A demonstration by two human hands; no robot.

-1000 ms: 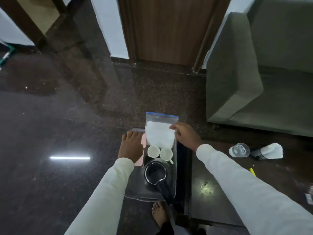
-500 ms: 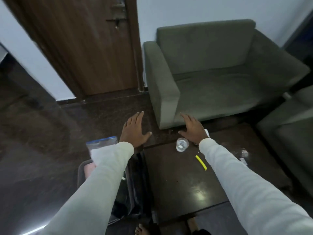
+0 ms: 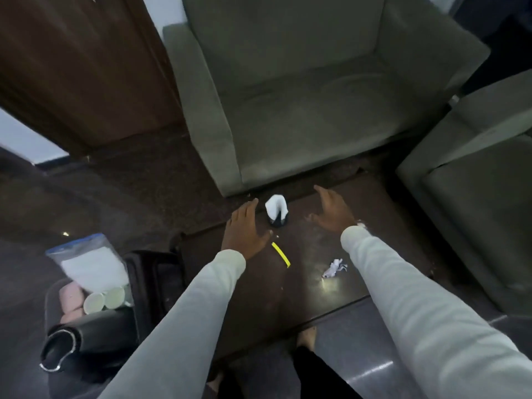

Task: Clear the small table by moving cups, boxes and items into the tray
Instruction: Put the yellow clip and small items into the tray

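Observation:
The small dark table (image 3: 288, 300) carries a black holder with a white napkin (image 3: 277, 210) at its far edge, a yellow strip (image 3: 281, 254) and a crumpled white paper (image 3: 334, 268). My left hand (image 3: 244, 228) lies palm down with straight fingers just left of the holder. My right hand (image 3: 334, 211) hovers to its right, fingers spread, holding nothing. The tray (image 3: 50, 300) sits on the floor at lower left with a zip bag (image 3: 89, 263), a pink box (image 3: 70, 298), two white cups (image 3: 105, 299) and a black pot (image 3: 74, 347). The glass is not visible.
A grey armchair (image 3: 288, 110) stands right behind the table and a second one (image 3: 475, 197) on its right. A brown door (image 3: 80, 67) is at the upper left. My bare feet (image 3: 306, 336) are at the table's near edge on the dark polished floor.
The view swung from the tray to the table. Both hands left the zip bag and now flank the napkin holder; the right hand moved off it to the right, the left came in over where the glass stood.

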